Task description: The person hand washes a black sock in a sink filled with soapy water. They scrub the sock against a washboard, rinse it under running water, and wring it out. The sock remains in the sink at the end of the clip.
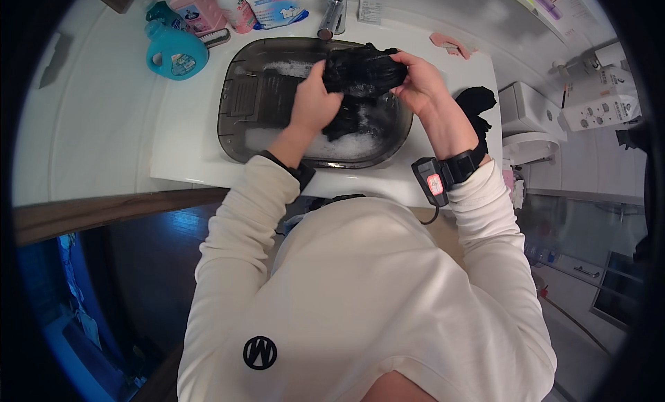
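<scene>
A wet black cloth (366, 72) is stretched between my two hands over a dark translucent plastic basin (228, 142). My left hand (316, 100) grips its left end, and my right hand (420, 82) holds its right end. More black fabric (348, 118) hangs or lies below it in the basin, among white suds (345, 144); whether it is the same piece, I cannot tell. The ridged washboard part (244, 95) of the basin is at its left side. Above the basin's far rim is the chrome faucet (331, 22).
A blue detergent bottle (177, 51), a scrub brush (215, 37), a pink bottle (200, 9) and a detergent bag (278, 7) stand at the back left. A pink cloth (451, 44) lies at the back right, and another black cloth (475, 103) on the counter's right edge.
</scene>
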Available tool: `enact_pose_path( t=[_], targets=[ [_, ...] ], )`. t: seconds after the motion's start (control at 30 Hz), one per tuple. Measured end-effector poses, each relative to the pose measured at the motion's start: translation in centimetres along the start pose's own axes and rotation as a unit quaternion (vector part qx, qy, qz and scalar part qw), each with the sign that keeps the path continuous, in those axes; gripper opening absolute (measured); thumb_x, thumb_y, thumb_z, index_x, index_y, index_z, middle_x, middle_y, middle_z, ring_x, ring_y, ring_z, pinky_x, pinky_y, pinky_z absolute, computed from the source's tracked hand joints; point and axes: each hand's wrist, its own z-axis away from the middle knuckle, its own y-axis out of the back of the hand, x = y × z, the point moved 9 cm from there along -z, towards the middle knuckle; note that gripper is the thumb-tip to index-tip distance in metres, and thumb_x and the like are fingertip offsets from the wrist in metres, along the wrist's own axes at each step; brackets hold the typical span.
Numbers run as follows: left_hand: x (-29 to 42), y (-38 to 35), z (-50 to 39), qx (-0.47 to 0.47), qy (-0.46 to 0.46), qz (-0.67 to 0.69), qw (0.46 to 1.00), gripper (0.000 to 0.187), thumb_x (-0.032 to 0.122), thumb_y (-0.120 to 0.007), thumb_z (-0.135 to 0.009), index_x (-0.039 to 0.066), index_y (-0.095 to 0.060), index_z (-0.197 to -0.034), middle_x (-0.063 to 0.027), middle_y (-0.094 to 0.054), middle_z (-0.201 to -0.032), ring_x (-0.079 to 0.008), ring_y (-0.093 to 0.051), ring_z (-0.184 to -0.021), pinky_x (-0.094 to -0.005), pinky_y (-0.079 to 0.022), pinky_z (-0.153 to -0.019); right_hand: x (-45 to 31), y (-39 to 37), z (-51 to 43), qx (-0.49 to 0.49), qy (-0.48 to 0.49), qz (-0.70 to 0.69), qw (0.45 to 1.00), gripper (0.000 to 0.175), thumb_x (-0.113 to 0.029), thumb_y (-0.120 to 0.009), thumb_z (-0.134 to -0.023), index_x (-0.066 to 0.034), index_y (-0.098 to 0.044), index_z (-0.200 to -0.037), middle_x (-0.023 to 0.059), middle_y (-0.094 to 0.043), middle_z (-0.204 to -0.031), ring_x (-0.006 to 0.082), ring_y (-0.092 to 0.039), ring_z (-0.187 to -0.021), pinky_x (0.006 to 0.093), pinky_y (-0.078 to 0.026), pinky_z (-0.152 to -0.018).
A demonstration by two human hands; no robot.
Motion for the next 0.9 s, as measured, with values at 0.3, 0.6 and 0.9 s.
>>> enact_pose_path(
  t=[0.3, 0.6, 0.9],
  targets=[
    [0.0, 3.5, -3.5, -0.086, 0.080, 0.019, 0.993, 0.047, -0.004, -0.056, -0.081, 0.002, -0.063, -0.127, -0.0058, -0.070, -0.103, -0.0141, -0.063, -0.091, -0.0267, -0.048, -0.084, 2.6, 2.7, -0.7, 0.009, 0.004, 0.136, 0.991, 0.057, 0.005, -0.055, -0.087, 0.0018, -0.043, -0.142, 0.0092, -0.054, -0.102, 0.0244, -0.063, -0.088, 0.0377, -0.064, -0.080],
    [5.4, 1.9, -2.4, -0.185, -0.062, -0.040, 0.980, 0.056, -0.006, -0.061, -0.072, 0.001, -0.063, -0.127, -0.0074, -0.066, -0.112, -0.0198, -0.063, -0.102, -0.0310, -0.049, -0.091, 2.9, -6.1, 2.7, -0.157, 0.341, 0.567, 0.733, 0.132, -0.033, -0.094, -0.058, -0.0064, -0.012, -0.158, 0.0255, -0.036, -0.153, 0.0398, -0.038, -0.142, 0.0413, -0.034, -0.117],
    [5.5, 0.1, -3.3, -0.161, -0.031, -0.004, 0.986, 0.061, -0.004, -0.067, -0.071, 0.004, -0.054, -0.130, -0.0091, -0.065, -0.111, -0.0203, -0.062, -0.106, -0.0309, -0.048, -0.097, -1.4, -7.4, 4.6, -0.121, 0.406, 0.588, 0.689, 0.087, -0.006, -0.078, -0.065, -0.0202, -0.047, -0.145, 0.0135, -0.057, -0.130, 0.0348, -0.057, -0.120, 0.0391, -0.049, -0.101]
  ],
)
